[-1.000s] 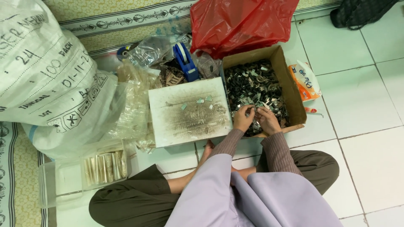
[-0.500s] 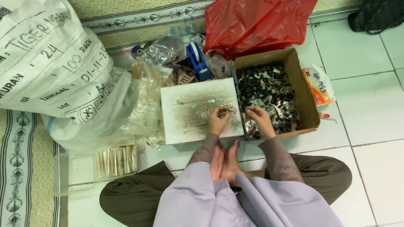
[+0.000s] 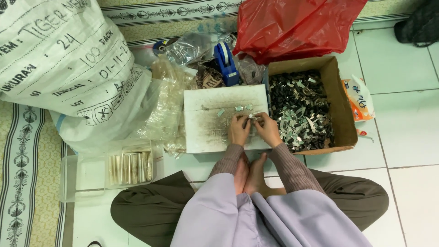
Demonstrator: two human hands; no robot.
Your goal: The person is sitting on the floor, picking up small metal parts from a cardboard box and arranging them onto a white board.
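Over the white board [image 3: 208, 123] — both hands' fingers [image 3: 244, 120] pinched on a small metal piece [image 3: 252, 116].

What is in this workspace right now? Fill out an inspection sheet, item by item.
Surface: white tiled floor, patterned mat at left.
Job's things: white board with a few small metal pieces; cardboard box full of them.
Clutter: large printed sack, red plastic bag, blue tape dispenser, clear tray.
Grippers: left hand and right hand meet over one small piece.
Cables: nothing seen.
Surroundings: dark bag, top right.
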